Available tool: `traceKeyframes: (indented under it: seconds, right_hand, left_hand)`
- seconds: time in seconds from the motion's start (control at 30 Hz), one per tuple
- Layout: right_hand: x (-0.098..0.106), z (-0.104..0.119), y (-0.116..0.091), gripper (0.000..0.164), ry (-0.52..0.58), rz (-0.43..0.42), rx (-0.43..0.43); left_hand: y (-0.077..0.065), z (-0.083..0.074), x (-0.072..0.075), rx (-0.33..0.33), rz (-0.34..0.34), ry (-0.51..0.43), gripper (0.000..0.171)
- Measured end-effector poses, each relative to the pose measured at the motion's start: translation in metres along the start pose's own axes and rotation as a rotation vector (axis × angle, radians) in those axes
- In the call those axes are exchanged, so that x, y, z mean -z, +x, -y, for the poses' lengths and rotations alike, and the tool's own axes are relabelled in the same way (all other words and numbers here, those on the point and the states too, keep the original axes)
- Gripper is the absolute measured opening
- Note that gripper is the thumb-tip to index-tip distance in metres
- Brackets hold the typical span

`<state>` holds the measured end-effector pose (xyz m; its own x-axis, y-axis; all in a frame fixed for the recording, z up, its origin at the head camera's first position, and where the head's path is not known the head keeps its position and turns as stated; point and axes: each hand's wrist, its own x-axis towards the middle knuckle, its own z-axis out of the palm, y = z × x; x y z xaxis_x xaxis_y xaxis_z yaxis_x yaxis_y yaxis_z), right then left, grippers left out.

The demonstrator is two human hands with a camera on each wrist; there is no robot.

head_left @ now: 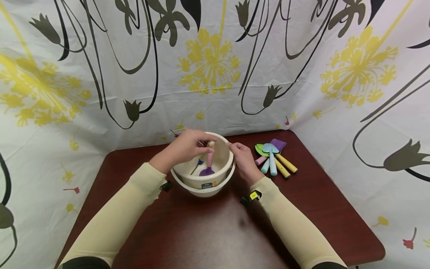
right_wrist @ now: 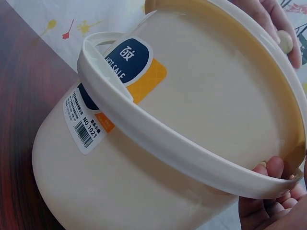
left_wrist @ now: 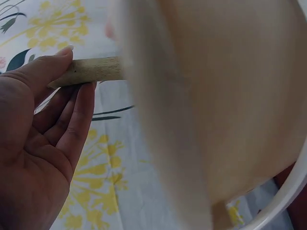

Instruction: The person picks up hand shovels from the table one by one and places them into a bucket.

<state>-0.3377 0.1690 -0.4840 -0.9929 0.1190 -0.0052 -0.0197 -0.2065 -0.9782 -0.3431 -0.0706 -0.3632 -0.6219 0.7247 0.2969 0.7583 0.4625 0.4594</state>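
Two cream buckets stand nested on the table, the inner bucket (head_left: 224, 153) rising tilted out of the outer bucket (right_wrist: 72, 177). My left hand (head_left: 189, 145) is over the inner bucket's mouth. Its thumb and fingers pinch the wooden end of a small garden tool (head_left: 209, 160) with a pink handle and a purple head low inside the bucket. In the left wrist view, the bucket wall hides all but that wooden handle (left_wrist: 98, 69). My right hand (head_left: 243, 160) grips the rim on the right side, fingers curled at the edge in the right wrist view. A blue-headed tool (head_left: 200, 162) also shows inside.
Right of the buckets lies a pile of small garden tools with yellow handles (head_left: 285, 163), light-blue handles (head_left: 273, 164) and a purple blade (head_left: 278, 144). The dark red table (head_left: 161, 224) meets a patterned curtain (head_left: 215, 108) at the back and sides.
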Motion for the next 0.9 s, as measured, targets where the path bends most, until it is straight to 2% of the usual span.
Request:
traceKeyframes:
  seconds: [0.2,0.33,0.43,0.67,0.9]
  right_hand:
    - [0.000,-0.001,0.000,0.029,0.002,0.004,0.005]
    - [0.001,-0.001,0.001,0.032,0.000,0.012,0.008]
    - [0.001,-0.001,0.002,0.032,0.006,0.013,0.009]
    - [0.002,-0.002,0.002,0.029,0.014,0.016,0.000]
    - [0.002,-0.001,0.002,0.030,0.021,0.022,0.003]
  left_hand:
    - [0.004,0.005,-0.017,-0.013,0.104,-0.019,0.026]
    - [0.008,0.003,-0.024,-0.038,0.145,0.089,0.032]
    - [0.010,0.000,-0.029,-0.046,0.161,0.146,0.029]
    - [0.013,-0.002,-0.041,0.009,0.229,0.083,0.017]
    - [0.016,-0.004,-0.046,0.015,0.272,0.056,0.020]
